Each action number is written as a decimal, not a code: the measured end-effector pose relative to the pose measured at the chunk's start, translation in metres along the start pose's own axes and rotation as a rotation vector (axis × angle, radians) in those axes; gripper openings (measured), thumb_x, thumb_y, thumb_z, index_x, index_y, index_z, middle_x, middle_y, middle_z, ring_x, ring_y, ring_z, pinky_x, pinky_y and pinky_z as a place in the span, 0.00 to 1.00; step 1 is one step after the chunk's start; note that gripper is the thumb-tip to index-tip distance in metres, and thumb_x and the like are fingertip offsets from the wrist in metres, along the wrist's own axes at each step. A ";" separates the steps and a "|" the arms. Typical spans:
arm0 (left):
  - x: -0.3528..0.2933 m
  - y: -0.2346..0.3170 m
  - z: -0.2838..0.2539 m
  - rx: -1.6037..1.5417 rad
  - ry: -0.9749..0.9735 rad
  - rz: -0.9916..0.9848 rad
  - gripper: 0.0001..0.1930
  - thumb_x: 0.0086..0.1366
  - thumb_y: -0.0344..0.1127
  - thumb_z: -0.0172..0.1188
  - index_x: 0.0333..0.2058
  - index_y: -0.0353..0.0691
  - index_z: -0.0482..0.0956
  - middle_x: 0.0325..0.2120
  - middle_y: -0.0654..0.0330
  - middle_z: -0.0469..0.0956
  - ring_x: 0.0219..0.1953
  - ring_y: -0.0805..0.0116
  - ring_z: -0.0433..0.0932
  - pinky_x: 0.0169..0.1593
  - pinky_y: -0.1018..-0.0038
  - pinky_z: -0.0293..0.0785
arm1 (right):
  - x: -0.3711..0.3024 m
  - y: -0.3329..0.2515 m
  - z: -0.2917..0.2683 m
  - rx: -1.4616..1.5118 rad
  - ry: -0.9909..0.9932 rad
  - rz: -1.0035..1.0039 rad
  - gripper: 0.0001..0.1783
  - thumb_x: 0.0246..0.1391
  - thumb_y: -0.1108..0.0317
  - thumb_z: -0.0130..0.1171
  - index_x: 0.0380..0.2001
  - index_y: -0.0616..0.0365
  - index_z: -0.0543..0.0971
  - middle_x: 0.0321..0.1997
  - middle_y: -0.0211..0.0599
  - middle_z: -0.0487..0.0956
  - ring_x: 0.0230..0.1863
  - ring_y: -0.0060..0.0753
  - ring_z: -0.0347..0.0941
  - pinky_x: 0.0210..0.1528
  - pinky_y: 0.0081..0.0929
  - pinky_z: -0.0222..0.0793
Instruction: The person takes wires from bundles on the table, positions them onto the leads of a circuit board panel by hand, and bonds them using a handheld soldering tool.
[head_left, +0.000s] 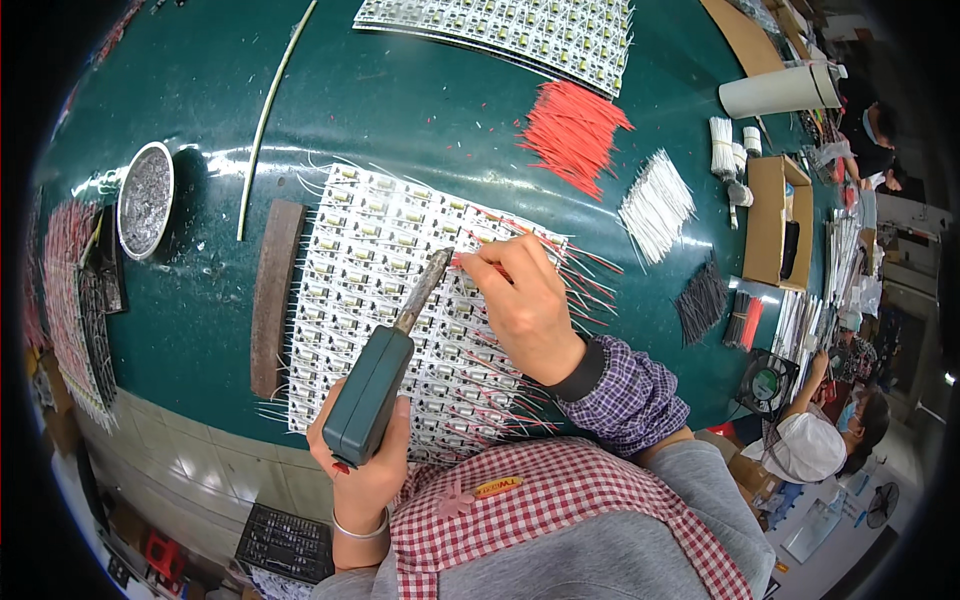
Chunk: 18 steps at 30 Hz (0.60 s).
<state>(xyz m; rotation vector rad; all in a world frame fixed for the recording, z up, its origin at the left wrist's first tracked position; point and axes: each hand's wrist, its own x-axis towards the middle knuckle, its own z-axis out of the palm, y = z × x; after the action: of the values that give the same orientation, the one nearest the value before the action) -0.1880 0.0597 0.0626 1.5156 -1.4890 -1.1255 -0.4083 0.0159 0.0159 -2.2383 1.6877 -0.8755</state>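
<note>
- On the far left of the green bench [220, 300], a round metal dish [146, 199] of grey solder scraps sits well apart from my hands; a brown wooden bar [273, 296] lies just beside the left edge of the LED strip panel [370, 250].
- My left hand [365, 470] is closed around the teal grip of the soldering iron [385, 365], low on the handle. I judge it light but top-heavy, and hot at the metal tip, so the plastic body is the only place to hold it.
- The tip rests on the panel, just beside my right fingers.
- My right hand [525, 300] pinches a thin red wire [462, 262] against the panel. The wire looks limp and slippery, so I would take it near its bared end.
- The panel lies flat under both hands; I judge it thin, flexible and fragile.
- Further right lie loose bundles of red wires [572, 130] and white wires [657, 205].
</note>
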 end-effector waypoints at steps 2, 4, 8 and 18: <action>0.000 -0.002 0.001 -0.025 0.014 -0.003 0.09 0.53 0.20 0.66 0.34 0.26 0.79 0.26 0.58 0.78 0.24 0.76 0.75 0.27 0.78 0.68 | 0.000 -0.001 0.000 -0.007 -0.003 0.001 0.19 0.42 0.82 0.61 0.43 0.68 0.79 0.39 0.40 0.74 0.40 0.40 0.70 0.39 0.30 0.72; 0.001 0.001 0.002 -0.046 0.010 -0.036 0.08 0.54 0.20 0.66 0.34 0.26 0.79 0.25 0.58 0.78 0.24 0.76 0.74 0.27 0.79 0.68 | 0.000 -0.001 0.000 -0.015 -0.009 0.014 0.19 0.43 0.82 0.60 0.42 0.69 0.79 0.39 0.41 0.74 0.41 0.40 0.70 0.38 0.29 0.72; 0.003 0.006 0.003 -0.028 0.010 -0.059 0.08 0.54 0.20 0.66 0.33 0.27 0.79 0.24 0.60 0.77 0.23 0.78 0.72 0.26 0.79 0.66 | 0.001 -0.003 0.001 -0.013 0.000 0.009 0.18 0.44 0.82 0.60 0.42 0.69 0.80 0.39 0.41 0.74 0.41 0.39 0.70 0.38 0.29 0.72; 0.001 0.003 -0.002 0.037 -0.015 -0.002 0.08 0.53 0.21 0.66 0.33 0.28 0.80 0.25 0.57 0.78 0.22 0.74 0.74 0.27 0.78 0.69 | 0.003 -0.005 0.000 -0.041 -0.012 0.023 0.18 0.43 0.81 0.60 0.42 0.68 0.79 0.39 0.40 0.73 0.41 0.39 0.70 0.37 0.29 0.72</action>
<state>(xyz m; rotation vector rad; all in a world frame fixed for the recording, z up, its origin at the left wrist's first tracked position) -0.1873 0.0581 0.0664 1.5379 -1.5263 -1.1182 -0.4034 0.0151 0.0192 -2.2412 1.7375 -0.8275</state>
